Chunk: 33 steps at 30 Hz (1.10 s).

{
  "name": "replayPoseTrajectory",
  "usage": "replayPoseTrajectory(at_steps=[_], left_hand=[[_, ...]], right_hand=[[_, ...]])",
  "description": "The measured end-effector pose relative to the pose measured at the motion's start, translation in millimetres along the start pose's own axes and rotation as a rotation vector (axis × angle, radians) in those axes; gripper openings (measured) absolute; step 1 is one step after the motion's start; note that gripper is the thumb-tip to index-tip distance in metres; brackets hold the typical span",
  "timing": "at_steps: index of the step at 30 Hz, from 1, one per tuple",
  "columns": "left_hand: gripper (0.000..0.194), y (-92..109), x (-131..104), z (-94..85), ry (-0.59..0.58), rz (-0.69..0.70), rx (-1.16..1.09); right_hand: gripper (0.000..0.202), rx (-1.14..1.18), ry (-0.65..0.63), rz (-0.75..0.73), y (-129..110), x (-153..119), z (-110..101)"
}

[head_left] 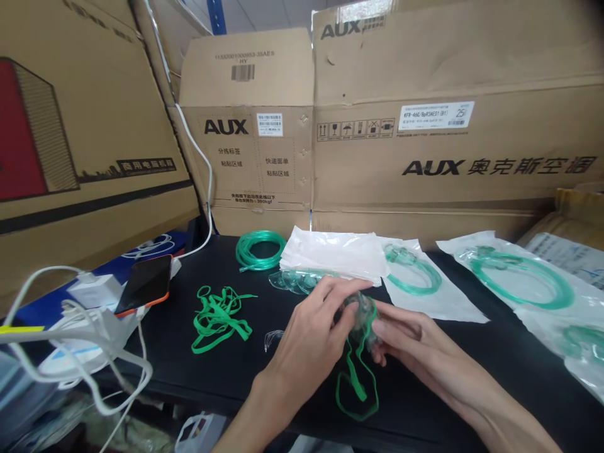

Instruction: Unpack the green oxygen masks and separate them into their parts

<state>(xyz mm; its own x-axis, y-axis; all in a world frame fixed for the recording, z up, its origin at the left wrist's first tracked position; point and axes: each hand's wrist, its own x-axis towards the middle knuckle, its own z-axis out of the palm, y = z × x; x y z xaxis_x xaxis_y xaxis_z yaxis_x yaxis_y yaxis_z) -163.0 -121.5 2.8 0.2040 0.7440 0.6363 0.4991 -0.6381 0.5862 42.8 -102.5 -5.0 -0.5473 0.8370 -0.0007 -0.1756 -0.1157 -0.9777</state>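
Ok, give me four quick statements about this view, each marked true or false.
The left hand and right hand both hold the clear plastic mask. True.
The loose green straps lie neatly stacked. False: the loose green straps lie tangled.
A green strap loop hangs below the hands. True.
The bare green tubing coil lies right of the white pouch stack. False: the bare green tubing coil lies left of the white pouch stack.

Left carton: 商用电脑机箱. Middle carton: AUX, HY, 300kgf. Right carton: AUX 奥克斯空调, white label KFR-46G, 25.
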Motion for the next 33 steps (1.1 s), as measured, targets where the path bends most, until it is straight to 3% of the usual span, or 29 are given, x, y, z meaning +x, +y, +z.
replayPoseTrajectory(at_steps=[6, 12, 19, 33], left_hand=[[0.033, 5, 1, -10.5, 0.004, 0.094, -0.104], [0.033, 1, 0, -7.9, 0.055, 0.213, -0.116], [0.029, -1, 2, -5.7, 0.132, 0.211, -0.099], [0.027, 1, 4, -4.5, 0.186, 0.149, -0.131]], right_hand=[[0.035, 0.103, -0.063, 0.049, 2, -1, -2], [0.035, 0.084, 0.029, 0.023, 5, -1, 5], [0.035, -0.117, 0.059, -0.024, 2, -2, 11], [0.041, -0.165, 0.092, 0.030, -5, -4, 16]])
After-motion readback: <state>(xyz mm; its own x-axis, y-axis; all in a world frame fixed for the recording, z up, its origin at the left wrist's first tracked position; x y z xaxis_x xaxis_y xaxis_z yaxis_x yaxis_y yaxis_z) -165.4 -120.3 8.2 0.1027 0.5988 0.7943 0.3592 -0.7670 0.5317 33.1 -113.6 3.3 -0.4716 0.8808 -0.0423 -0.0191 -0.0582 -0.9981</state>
